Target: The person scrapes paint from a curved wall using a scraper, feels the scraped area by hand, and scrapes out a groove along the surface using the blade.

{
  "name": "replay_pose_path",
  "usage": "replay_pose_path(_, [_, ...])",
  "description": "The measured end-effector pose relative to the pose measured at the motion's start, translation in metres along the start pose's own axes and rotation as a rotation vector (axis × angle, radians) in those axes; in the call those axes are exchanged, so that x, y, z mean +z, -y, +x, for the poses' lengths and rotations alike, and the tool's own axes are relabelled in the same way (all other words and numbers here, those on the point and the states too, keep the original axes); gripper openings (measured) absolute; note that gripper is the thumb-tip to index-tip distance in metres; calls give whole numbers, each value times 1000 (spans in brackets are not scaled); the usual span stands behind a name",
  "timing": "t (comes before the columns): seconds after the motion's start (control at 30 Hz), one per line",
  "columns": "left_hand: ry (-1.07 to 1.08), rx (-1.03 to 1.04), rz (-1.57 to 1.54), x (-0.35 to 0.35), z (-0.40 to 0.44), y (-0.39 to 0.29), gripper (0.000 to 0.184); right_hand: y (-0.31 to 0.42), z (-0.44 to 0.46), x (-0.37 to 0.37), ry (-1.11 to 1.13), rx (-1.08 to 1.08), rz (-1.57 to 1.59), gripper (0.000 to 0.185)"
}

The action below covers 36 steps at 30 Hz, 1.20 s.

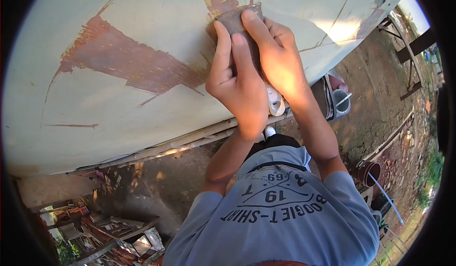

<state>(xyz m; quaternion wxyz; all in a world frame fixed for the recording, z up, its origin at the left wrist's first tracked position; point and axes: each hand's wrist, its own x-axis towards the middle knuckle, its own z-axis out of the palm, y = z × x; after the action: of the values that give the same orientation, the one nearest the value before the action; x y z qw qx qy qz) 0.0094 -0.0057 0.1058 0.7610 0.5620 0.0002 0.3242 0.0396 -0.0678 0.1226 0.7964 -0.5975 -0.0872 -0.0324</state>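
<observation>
A flat, dark piece of sandpaper (236,21) lies against the pale panel (156,9), held by both of my hands. My left hand (240,83) has its fingers stretched along the sandpaper's left side, with the tips near its upper part. On the other side, my right hand (280,54) presses the top with its thumb while its fingers curl around the right edge. Part of the sandpaper is hidden beneath the hands. Reddish-brown patches (123,57) with rough edges mark the panel to the left and above.
Bamboo poles (204,137) run along the panel's lower edge. A white roll-like object (275,102) sits below my wrists. At right are a grey bucket (341,102) and a rusty can (370,172) with a stick. Scrap wood (118,237) lies piled at lower left.
</observation>
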Motion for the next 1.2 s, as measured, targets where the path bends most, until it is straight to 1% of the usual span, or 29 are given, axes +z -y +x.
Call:
replay_pose_path(0.03, [-8,-23,-66,1,3,-3,36,1,-2,1,-4,13,22,42])
replay_pose_path(0.1, [-33,11,44,-3,-4,12,36,-1,-4,2,-28,-8,37,40])
replay_pose_path(0.13, [-48,29,104,-5,-8,17,36,-14,-7,0,-49,-22,37,40])
replay_pose_path(0.17, [-56,42,86,-2,-7,17,36,-22,-8,-1,-76,-30,38,39])
replay_pose_path(0.23, [-52,52,11,4,0,11,36,-5,-2,2,-46,-29,33,39])
replay_pose_path(0.27, [-41,34,-37,5,1,2,36,4,-4,3,-39,-6,33,39])
replay_pose_path(0.3, [-31,-13,-40,4,0,-3,36,10,-2,2,6,78,115,39])
replay_pose_path(0.33, [-21,-60,-42,3,-1,-8,36,6,-5,1,-18,69,94,40])
replay_pose_path(0.4, [-39,3,21,-1,-5,9,36,-7,-6,0,-49,19,49,40])
replay_pose_path(0.43, [-52,28,68,-1,-6,12,37,-10,-9,1,-79,45,70,40])
replay_pose_path(0.53, [-33,51,-21,3,3,6,36,5,-4,2,-52,21,29,40])
replay_pose_path(0.57, [-14,-8,-33,2,1,-2,36,13,-3,4,-18,66,120,40])
replay_pose_path(0.6, [6,-68,-43,0,0,-11,36,8,-8,3,-35,73,99,40])
replay_pose_path(0.67, [-11,15,-26,1,-1,2,35,-3,-5,1,-49,28,48,40])
replay_pose_path(0.7, [-12,-40,-31,-3,-3,6,36,-6,-10,2,-80,49,26,39])
replay_pose_path(0.8, [-6,2,-58,-2,0,10,36,-4,-8,8,-119,33,103,39])
replay_pose_path(0.83, [36,-37,-21,-2,5,-6,36,-2,-4,6,-63,-15,114,39])
replay_pose_path(0.87, [31,-38,-6,-6,0,-5,36,-4,-9,6,-70,8,96,39])
replay_pose_path(0.93, [37,7,-9,-1,5,-6,35,2,-6,6,-73,-2,54,39])
replay_pose_path(0.97, [17,47,-38,-3,4,6,36,-1,-8,10,-105,-13,104,40])
replay_pose_path(1.03, [34,66,-58,2,8,1,37,-2,-2,11,-97,-47,101,41])
replay_pose_path(1.1, [52,39,-35,-1,5,0,37,1,0,8,-43,-27,134,43])
replay_pose_path(1.2, [104,-20,42,-9,5,-2,39,-4,-5,5,-42,-20,85,43])
